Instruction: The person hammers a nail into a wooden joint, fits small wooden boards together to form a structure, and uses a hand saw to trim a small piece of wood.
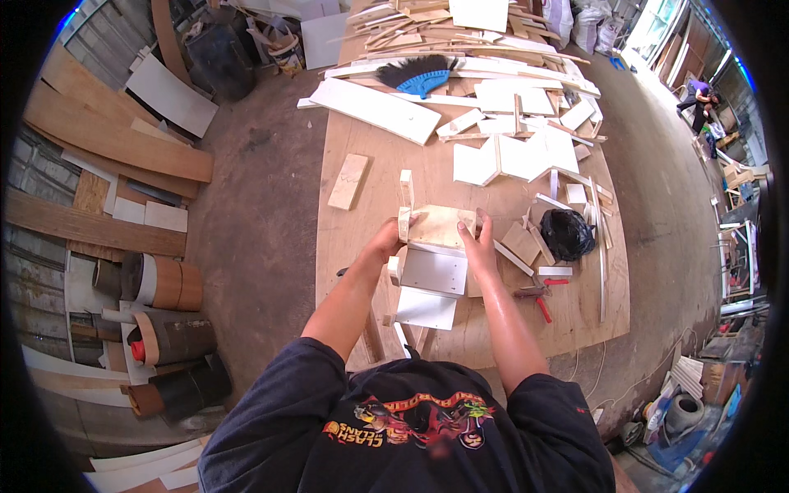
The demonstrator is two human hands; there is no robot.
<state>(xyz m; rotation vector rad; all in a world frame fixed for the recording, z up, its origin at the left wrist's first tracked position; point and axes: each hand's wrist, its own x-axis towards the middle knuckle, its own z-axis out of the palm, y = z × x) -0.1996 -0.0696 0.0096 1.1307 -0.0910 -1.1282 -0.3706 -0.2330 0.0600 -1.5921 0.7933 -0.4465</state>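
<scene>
In front of me is a small wooden assembly with a bare pale-wood panel [442, 225] at its far side and white panels [432, 271] nearer my body. My left hand [386, 240] grips its left side, beside an upright wood strip [405, 193]. The right hand [479, 242] closes on the right end of the pale panel, thumb on its face. Part of the left fingers is hidden behind the wood. To the right of the assembly lie pliers with red handles [542, 306] and a black plastic bag [567, 234].
A plywood-topped table [370, 156] carries a loose wood block [349, 181], white angled boards [516, 156] and a blue brush [423, 80] with dark bristles. Offcuts are heaped at the far end. Rolls of sheet material [177, 337] lie left; another person [699, 103] is far right.
</scene>
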